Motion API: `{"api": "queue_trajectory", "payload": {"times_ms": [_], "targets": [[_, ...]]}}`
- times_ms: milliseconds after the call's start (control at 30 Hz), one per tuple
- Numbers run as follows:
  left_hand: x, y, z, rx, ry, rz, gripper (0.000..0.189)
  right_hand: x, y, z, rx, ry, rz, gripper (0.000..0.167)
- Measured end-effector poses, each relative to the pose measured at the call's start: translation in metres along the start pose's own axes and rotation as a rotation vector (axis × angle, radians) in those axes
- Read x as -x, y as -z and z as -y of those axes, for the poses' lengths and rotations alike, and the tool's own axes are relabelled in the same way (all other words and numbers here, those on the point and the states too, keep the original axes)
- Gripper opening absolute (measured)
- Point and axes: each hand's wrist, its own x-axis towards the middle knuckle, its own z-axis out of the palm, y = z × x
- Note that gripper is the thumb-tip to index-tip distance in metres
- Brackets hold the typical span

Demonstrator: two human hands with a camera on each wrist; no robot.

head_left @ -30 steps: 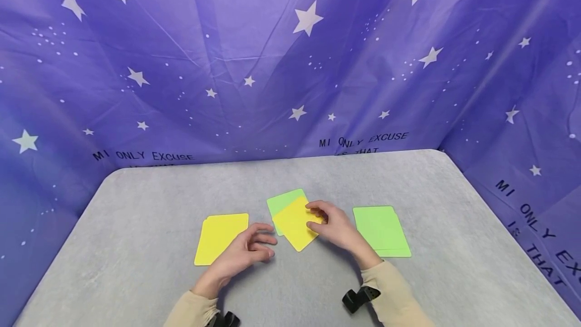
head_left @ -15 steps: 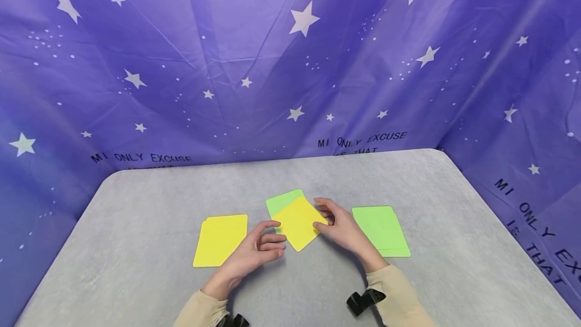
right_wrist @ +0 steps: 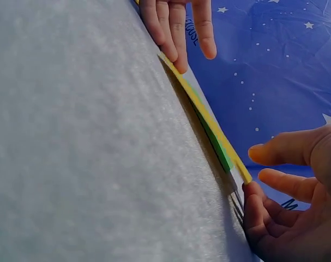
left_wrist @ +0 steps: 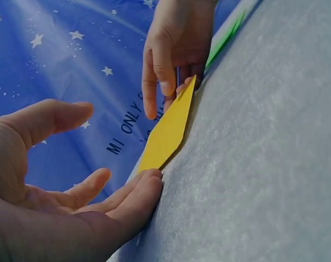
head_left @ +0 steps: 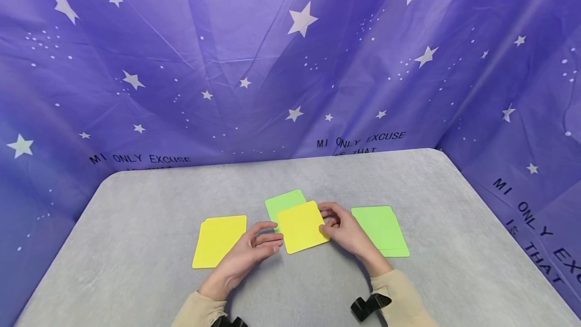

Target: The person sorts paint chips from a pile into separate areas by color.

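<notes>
A square yellow card with rounded corners lies between my hands at mid-table, overlapping a green card behind it. At its left edge, my left hand touches it with the lower fingertips; the thumb stands away from it. My right hand has its fingertips at the opposite edge, thumb and index finger spread apart in the right wrist view. In that view the yellow card appears edge-on over the green one, with a shadow below it.
Yellow cards lie stacked at the left, partly behind my left hand. Green cards are stacked at the right, beside my right wrist. The grey table ends at a purple curtain with stars.
The middle yellow card has turned from a diamond slant to nearly square-on and sits slightly further right. My left hand has come in to its left edge; my right hand shifted slightly right.
</notes>
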Motion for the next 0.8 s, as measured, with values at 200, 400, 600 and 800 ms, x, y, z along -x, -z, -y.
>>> {"api": "queue_trajectory", "payload": {"times_ms": [200, 400, 600, 800], "targets": [[-0.002, 0.000, 0.003, 0.033, -0.020, -0.028, 0.054, 0.004, -0.004, -0.001, -0.024, -0.010, -0.029, 0.038], [-0.002, 0.000, 0.004, 0.042, -0.037, -0.077, 0.052, 0.008, -0.009, 0.001, -0.049, 0.003, -0.026, 0.036], [-0.001, 0.000, 0.003, 0.035, -0.060, -0.113, 0.051, 0.009, -0.016, 0.003, -0.077, 0.047, 0.000, 0.036], [0.000, 0.004, 0.001, -0.018, -0.097, -0.169, 0.048, 0.009, -0.027, 0.001, -0.106, 0.055, 0.010, 0.038]]}}
